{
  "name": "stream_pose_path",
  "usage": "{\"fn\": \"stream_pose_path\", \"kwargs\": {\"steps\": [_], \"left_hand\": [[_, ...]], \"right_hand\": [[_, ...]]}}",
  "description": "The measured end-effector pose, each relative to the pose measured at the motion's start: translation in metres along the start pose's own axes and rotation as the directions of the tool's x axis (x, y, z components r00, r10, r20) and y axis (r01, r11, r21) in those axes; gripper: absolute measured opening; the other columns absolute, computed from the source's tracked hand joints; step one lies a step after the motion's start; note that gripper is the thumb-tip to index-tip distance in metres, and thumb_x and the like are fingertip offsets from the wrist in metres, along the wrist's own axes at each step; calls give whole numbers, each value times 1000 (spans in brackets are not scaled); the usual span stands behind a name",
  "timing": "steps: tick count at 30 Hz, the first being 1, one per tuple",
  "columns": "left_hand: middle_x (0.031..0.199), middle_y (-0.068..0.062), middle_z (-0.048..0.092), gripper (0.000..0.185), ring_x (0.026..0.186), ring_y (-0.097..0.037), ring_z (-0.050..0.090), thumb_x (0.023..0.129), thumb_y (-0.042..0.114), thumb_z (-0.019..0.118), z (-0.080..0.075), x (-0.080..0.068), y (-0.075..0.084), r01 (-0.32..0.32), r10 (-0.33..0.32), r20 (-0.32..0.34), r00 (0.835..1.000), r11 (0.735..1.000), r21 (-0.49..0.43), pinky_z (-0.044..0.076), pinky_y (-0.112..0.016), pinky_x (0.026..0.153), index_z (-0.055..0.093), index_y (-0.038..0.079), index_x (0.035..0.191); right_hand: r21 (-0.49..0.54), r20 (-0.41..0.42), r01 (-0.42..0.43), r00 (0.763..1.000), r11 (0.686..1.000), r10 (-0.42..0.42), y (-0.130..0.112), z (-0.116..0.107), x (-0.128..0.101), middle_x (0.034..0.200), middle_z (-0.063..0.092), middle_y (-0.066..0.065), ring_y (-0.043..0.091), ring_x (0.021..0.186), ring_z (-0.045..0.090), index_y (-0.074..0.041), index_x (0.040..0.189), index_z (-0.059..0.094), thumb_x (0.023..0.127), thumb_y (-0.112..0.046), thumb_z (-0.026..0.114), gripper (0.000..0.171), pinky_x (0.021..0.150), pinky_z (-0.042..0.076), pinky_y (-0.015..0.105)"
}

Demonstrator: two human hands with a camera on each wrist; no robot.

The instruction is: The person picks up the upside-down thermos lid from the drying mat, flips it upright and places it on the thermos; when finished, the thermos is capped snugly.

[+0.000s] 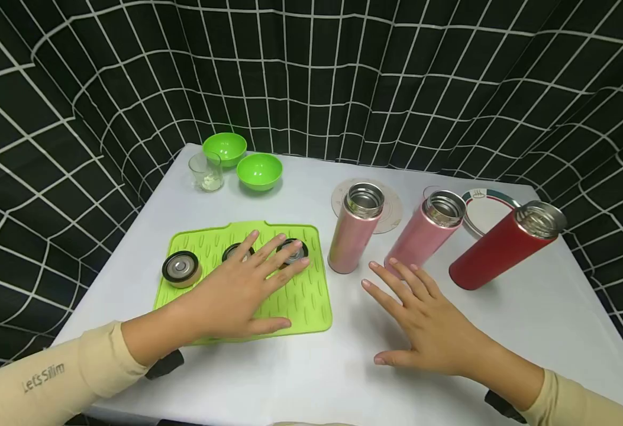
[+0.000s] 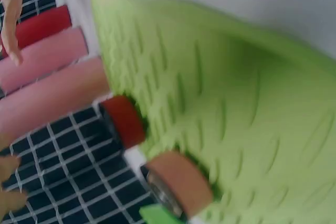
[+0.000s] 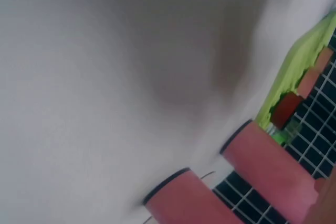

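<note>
My left hand point(image 1: 233, 293) is spread palm down over a lime-green ridged mat point(image 1: 303, 307); whether it touches the mat is unclear. Its fingers partly cover two bottle lids on the mat, a middle lid point(image 1: 229, 251) and a right lid point(image 1: 296, 253). Another lid point(image 1: 180, 267) sits by the mat's left edge. In the left wrist view one lid is red point(image 2: 126, 121) and one pink point(image 2: 181, 184). Over the white table, my right hand point(image 1: 433, 328) has its fingers spread and holds nothing. Closest to it stand two lidless pink bottles point(image 1: 352, 234) point(image 1: 420, 239) and a red bottle point(image 1: 497, 251).
Two green bowls point(image 1: 260, 171) point(image 1: 225, 148) and a clear glass point(image 1: 207, 173) with something pale inside stand at the back left. Behind the bottles lie a patterned plate point(image 1: 392, 216) and a green-rimmed plate point(image 1: 484, 214). A black gridded curtain point(image 1: 311, 77) encloses the table's back and sides.
</note>
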State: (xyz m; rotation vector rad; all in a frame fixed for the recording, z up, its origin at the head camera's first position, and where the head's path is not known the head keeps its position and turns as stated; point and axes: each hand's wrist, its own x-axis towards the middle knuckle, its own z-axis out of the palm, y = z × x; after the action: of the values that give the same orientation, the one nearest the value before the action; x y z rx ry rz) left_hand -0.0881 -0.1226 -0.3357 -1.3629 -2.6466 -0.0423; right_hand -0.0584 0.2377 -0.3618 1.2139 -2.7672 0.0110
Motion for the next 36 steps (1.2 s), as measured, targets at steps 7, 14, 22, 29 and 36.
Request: {"fn": "stream_pose_path", "kwargs": {"steps": [7,14,22,29,36], "left_hand": [[137,-11,55,73,129,-30,48,90,47,68,-20,-16,-50,236,-222,93,970,956,-174,35,-48,108,44,6,146],[119,-15,60,94,108,-34,56,64,56,85,0,-56,-111,570,-522,312,794,817,-87,48,-54,86,54,-1,132],[79,3,60,50,72,-19,54,70,49,83,19,-70,-129,639,-565,338,753,751,-167,46,-40,65,63,11,94],[78,2,62,56,68,-19,54,70,54,81,8,-74,-116,671,-606,328,725,728,-140,45,-38,60,64,7,96],[81,8,61,54,67,-10,56,62,52,84,-15,-30,-59,536,-523,114,844,824,-185,49,-35,60,66,15,98]], "right_hand": [[61,-72,-2,997,998,7,2,0,-1,157,22,7,31,139,20,-16,153,29,79,-75,58,99,109,14,55],[96,-87,1,996,995,8,4,4,-1,150,31,7,30,134,26,-12,143,42,84,-69,57,83,102,23,49],[123,-88,-7,996,992,18,7,8,1,154,26,8,33,135,26,-13,143,43,88,-63,57,75,100,25,51],[235,-91,-14,995,972,36,0,16,8,147,36,2,26,132,30,-17,137,50,89,-59,60,65,103,26,49],[740,35,-124,989,661,146,-20,7,31,104,65,-10,9,96,60,-17,122,61,95,-33,66,32,80,52,30]]}}
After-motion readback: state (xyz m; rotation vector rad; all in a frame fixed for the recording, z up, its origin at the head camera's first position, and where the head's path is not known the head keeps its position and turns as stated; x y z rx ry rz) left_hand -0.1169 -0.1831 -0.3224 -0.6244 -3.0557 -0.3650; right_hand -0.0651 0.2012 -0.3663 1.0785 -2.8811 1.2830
